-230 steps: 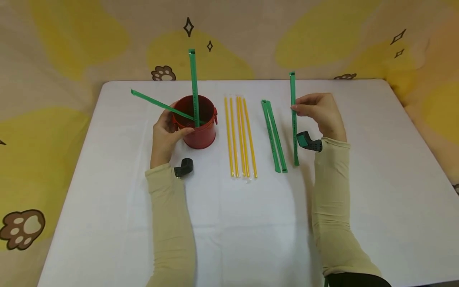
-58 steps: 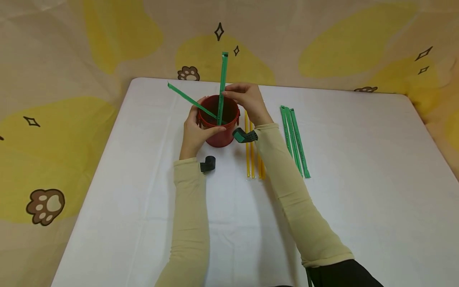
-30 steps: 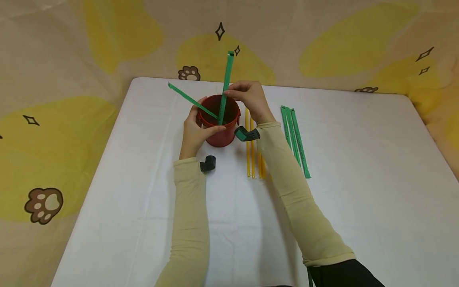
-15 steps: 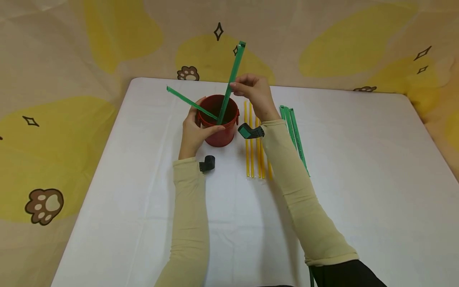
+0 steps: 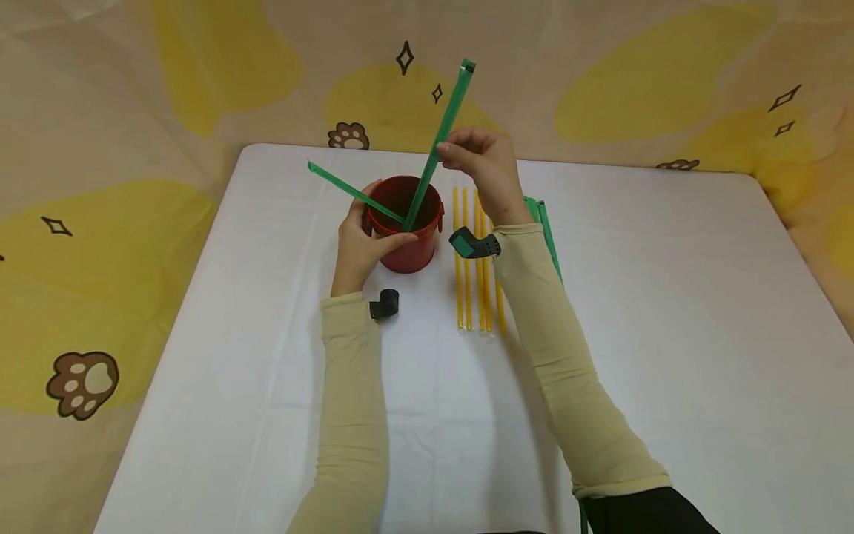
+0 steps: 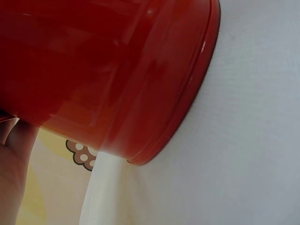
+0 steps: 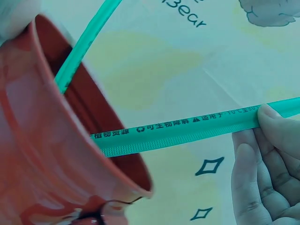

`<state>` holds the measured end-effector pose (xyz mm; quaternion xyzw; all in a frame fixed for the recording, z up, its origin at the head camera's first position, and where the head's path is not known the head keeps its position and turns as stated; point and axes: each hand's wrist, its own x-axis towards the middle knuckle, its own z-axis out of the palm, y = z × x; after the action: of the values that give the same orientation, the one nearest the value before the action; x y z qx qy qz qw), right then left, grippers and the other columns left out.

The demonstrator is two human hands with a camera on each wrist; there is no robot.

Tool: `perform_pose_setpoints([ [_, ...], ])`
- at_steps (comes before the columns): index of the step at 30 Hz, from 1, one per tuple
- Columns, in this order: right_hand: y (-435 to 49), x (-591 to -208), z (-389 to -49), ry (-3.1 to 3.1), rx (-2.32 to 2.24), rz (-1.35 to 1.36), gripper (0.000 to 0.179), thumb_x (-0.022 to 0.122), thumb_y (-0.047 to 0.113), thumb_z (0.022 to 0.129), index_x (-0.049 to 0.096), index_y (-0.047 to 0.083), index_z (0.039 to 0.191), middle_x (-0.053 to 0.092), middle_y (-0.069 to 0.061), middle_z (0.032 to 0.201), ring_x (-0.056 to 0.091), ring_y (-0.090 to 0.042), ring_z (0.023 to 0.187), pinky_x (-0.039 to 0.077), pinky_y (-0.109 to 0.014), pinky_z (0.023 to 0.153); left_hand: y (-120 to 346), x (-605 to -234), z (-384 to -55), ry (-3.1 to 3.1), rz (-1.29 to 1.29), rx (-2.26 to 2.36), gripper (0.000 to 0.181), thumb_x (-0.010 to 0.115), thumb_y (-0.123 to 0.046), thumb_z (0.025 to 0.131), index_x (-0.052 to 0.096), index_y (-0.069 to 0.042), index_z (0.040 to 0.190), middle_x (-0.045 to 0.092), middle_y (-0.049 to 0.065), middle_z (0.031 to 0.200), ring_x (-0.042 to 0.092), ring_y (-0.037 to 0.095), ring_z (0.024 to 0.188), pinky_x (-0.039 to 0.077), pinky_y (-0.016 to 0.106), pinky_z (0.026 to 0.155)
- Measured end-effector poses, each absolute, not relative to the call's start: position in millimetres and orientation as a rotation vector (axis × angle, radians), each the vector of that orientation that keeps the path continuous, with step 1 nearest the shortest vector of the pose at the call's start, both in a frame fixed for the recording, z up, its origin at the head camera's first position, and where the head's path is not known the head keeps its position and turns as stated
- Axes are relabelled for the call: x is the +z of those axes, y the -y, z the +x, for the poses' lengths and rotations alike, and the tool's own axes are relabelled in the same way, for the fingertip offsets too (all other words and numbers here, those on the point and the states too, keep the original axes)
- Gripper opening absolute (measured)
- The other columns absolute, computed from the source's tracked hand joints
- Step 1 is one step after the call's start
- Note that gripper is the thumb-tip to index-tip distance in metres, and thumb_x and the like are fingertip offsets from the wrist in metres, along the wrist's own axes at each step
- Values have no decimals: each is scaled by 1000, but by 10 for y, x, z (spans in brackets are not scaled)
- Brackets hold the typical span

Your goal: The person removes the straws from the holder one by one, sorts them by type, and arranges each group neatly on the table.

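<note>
My left hand point(image 5: 360, 248) grips the red bucket point(image 5: 408, 256), its thumb on the near rim. In the left wrist view the bucket point(image 6: 108, 70) stands on the white cloth. Between thumb and fingers, my right hand point(image 5: 490, 170) pinches a green-wrapped straw point(image 5: 448, 119) partway along. That straw leans right, and its lower end is inside the bucket; printing shows on the wrapper point(image 7: 178, 126) in the right wrist view. A second green-wrapped straw point(image 5: 340, 183) leans left over the rim, untouched by the right hand.
Several yellow straws point(image 5: 468, 282) in clear wrappers lie right of the bucket, partly under the right forearm. Beyond them are green-wrapped straws point(image 5: 548, 237), mostly hidden by that sleeve. The white table point(image 5: 680, 311) meets a patterned cloth point(image 5: 227, 81) at the back.
After laying a green-wrapped straw beside the others at right, my right hand took hold of one in the bucket. Over the last second it has raised that straw and tilted it right.
</note>
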<state>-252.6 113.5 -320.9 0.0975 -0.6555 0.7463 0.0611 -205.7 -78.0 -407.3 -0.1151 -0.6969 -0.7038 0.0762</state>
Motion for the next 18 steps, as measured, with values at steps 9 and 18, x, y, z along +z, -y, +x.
perform_pose_setpoints([
  [9, -1162, -3112, -2469, 1897, 2286, 303, 5, 68, -4, 82, 65, -8, 83, 65, -9, 76, 63, -21, 69, 55, -30, 76, 806, -4082, -2063, 2071, -342, -2137, 79, 80, 0, 71, 42, -9, 140, 49, 7, 136, 45, 16, 124, 39, 29, 103],
  [18, -1188, -3045, -2389, 1846, 2300, 272, 10, 71, -4, 80, 65, -9, 84, 66, -11, 75, 63, -22, 68, 55, -30, 75, 820, -4073, -2050, 2067, -331, -2140, 79, 80, 0, 72, 42, -9, 140, 49, 7, 136, 46, 16, 124, 39, 28, 103],
])
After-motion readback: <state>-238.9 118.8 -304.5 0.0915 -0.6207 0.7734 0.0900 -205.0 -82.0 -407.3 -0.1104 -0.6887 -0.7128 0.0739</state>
